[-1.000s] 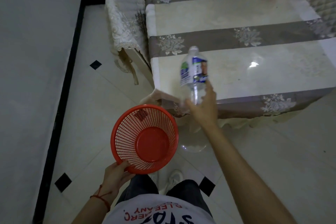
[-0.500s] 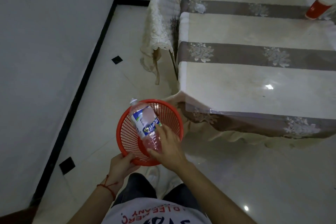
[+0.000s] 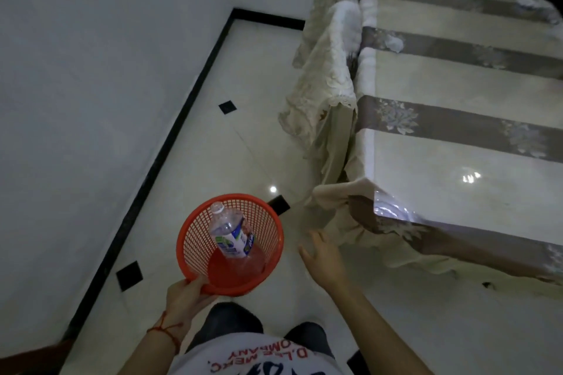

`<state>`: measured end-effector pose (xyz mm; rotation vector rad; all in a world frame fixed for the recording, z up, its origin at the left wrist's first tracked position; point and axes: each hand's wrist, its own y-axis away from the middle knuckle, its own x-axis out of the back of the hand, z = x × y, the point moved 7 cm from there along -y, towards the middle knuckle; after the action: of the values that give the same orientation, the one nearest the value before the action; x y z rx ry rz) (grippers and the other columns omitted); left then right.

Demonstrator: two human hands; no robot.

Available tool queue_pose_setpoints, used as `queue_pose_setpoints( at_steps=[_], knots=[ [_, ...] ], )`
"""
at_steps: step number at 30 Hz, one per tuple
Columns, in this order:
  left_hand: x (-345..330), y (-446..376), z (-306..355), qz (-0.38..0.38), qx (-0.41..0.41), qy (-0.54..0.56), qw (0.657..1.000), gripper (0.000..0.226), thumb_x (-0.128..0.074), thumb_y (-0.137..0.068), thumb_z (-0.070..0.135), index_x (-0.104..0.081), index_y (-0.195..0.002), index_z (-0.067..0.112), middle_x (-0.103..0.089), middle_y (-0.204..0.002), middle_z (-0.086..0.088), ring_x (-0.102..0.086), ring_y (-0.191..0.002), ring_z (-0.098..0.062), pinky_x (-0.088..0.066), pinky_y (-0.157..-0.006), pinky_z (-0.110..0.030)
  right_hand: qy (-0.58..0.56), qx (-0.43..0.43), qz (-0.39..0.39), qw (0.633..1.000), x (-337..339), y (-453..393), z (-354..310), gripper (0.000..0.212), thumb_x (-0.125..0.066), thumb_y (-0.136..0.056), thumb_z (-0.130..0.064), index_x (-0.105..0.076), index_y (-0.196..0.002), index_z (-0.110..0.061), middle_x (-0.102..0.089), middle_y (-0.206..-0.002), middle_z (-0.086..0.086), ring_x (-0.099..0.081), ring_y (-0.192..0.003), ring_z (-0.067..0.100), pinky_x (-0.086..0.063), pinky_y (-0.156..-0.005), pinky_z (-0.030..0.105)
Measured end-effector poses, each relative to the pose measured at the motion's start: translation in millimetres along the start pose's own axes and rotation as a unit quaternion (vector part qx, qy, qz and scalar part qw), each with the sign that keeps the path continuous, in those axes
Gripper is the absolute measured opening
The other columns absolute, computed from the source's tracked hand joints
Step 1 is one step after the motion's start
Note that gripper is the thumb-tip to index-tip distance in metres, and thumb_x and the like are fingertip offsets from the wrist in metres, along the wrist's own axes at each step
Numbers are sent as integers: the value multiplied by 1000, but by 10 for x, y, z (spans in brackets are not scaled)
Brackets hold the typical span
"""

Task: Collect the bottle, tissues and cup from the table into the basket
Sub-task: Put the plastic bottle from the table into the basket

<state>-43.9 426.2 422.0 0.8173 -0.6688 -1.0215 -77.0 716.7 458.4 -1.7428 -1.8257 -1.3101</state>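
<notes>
While the left hand point(image 3: 187, 294) holds the red basket point(image 3: 195, 233) by its near rim, with the fingers point(image 3: 195, 283) curled over the edge and the thumb side below, the basket hangs a little tilted over the floor, probably so that its mouth is turned toward the person and toward the bench. On the left wrist there is a thin red string point(image 3: 166, 329). The white shirt point(image 3: 259, 359) at the bottom carries red letters which appear upside down; I can read something like "COMPANY" and part of a second line, but not with certainty. Just to the right of the basket, and not touching it, the right hand point(image 3: 323, 256) is empty, its fingers point(image 3: 315, 236) spread wide and loose, pointing away from the person toward the hanging corner of the cloth. Inside the basket the clear plastic bottle point(image 3: 230, 233) lies leaning, its base on the solid red bottom and its cap against the far mesh wall, just beyond the left fingers; I judge it rests so because the basket is narrower than the bottle is long. Its label is white, blue and green, with writing too small to read. Farther, beyond the right hand, the bench point(image 3: 457, 192) is covered with a cream and brown striped cloth under a shiny clear sheet. The tissues and the cup are not visible here, so in my judgement one of the three things is collected and two remain.
</notes>
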Motion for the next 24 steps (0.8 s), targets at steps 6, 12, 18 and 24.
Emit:
queue_pose_setpoints(
  at_steps=[6, 12, 18, 24],
  knots=[
    [652, -440, 787, -13, -23, -14, 1000, 7, -56, -82, -6, -62, -79, -3, -65, -80, -14, -60, -72, -25, -51, -39, -21, -30, -134, -63, 988, -618, -282, -143, 44, -44, -95, -25, -44, -135, -6, -47, -140, 15, -47, -126, 25, -38, -101, 28],
    [1059, -890, 1430, -14, -46, -10, 999, 12, -61, -82, -1, -64, -89, 8, -68, -84, -8, -63, -79, -23, -53, -56, -28, -104, -199, -50, 973, -881, -582, -424, 40, -46, -94, -17, -50, -129, 1, -54, -134, 19, -52, -120, 28, -41, -96, 27],
    [918, -1332, 1912, -11, -31, 0, 999, 8, -62, -80, 4, -65, -84, 10, -71, -75, -4, -65, -74, -18, -54, -65, -29, -114, -284, -61, 950, -935, -811, -337, 41, -45, -94, -21, -51, -128, 0, -58, -128, 19, -54, -117, 31, -41, -93, 29],
    [479, -1812, 2425, -9, -3, 19, 1000, 11, -64, -78, 5, -65, -88, 8, -73, -77, -5, -65, -79, -19, -52, -63, -28, -114, -316, -78, 939, -813, -1490, -293, 38, -45, -94, -21, -52, -126, 0, -60, -125, 19, -56, -112, 32, -44, -94, 32]
  ],
)
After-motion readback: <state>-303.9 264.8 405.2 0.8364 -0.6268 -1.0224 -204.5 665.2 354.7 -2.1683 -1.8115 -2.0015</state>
